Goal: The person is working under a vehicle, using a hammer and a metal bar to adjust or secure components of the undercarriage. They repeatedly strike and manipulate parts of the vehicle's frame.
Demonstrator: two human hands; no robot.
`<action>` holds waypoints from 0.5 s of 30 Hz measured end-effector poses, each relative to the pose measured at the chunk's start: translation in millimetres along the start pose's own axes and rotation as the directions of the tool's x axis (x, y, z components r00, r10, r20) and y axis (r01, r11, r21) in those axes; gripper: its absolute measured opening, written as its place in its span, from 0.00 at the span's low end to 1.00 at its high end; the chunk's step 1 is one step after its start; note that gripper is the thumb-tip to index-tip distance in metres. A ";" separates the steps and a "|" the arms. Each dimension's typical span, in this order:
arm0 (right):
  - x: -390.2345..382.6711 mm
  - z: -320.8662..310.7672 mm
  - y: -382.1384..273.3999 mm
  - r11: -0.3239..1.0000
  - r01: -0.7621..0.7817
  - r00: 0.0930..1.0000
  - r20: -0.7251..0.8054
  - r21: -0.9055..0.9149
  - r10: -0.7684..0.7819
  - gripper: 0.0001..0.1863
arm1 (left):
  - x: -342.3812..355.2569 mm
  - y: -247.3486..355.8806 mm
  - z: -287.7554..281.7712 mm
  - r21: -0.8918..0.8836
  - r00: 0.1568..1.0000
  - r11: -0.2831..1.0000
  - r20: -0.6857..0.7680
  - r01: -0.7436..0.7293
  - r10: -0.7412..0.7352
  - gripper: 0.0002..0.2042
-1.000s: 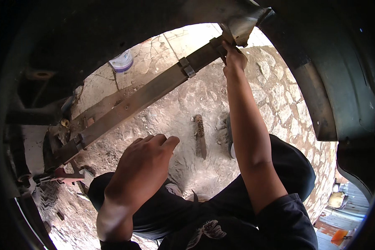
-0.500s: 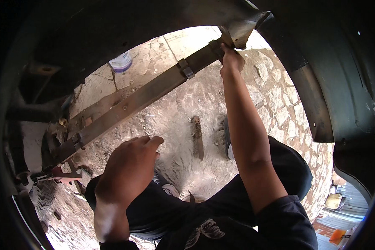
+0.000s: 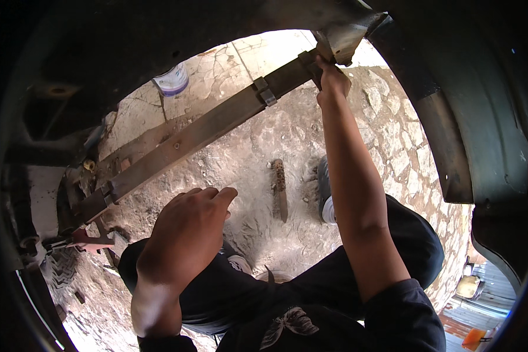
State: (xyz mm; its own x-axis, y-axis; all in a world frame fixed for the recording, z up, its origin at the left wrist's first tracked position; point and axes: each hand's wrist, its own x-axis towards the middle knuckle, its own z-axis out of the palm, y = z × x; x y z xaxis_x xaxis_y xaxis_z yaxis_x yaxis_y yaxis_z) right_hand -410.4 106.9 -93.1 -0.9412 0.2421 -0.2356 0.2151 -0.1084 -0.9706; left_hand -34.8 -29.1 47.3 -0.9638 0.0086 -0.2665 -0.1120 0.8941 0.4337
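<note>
A long leaf spring point(image 3: 196, 132), brown and worn with metal clamps round it, runs slantwise under a dark vehicle body. My right arm stretches up to its upper right end, where my right hand point(image 3: 334, 81) grips the spring close to a metal bracket point(image 3: 341, 47). Most of those fingertips are hidden behind the bar. Lower down, my left hand point(image 3: 185, 234) is held in front of my left knee, apart from the spring. Its fingers curl under, back of the hand upward, and the palm is hidden.
Dark body panels point(image 3: 481, 129) arch overhead and on the right. A rusty, pointed metal piece point(image 3: 280, 188) lies on the dusty ground between my feet. Beyond the spring stands a white and purple bucket point(image 3: 173, 81). A reddish metal part point(image 3: 91, 242) sits at the spring's lower left end.
The view has shifted slightly. My right hand keeps its place at the spring's end, and my left hand stays curled in nearly the same spot.
</note>
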 end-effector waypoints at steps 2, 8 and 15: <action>13.3 12.9 -8.2 0.881 0.057 0.987 -0.107 -0.470 -0.122 0.33 | 2.3 2.1 0.9 -0.011 1.000 1.000 0.016 0.001 -0.001 0.14; -3.4 13.0 -6.0 0.938 0.038 0.999 -0.022 -0.344 -0.049 0.35 | 6.3 -5.6 11.7 0.024 1.000 1.000 0.021 -0.006 0.005 0.16; 9.6 -0.4 0.4 0.958 -0.020 1.000 -0.022 -0.285 0.014 0.38 | 5.8 5.9 1.5 0.006 0.999 1.000 0.039 0.030 -0.030 0.15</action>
State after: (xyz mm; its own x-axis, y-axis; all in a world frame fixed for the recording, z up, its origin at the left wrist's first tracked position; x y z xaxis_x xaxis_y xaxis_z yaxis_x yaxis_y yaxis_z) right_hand -419.3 109.6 -95.8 -0.9322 0.2614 -0.2501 0.2987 0.1659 -0.9398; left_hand -40.7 -23.1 47.1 -0.9497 -0.0007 -0.3131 -0.1392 0.8967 0.4202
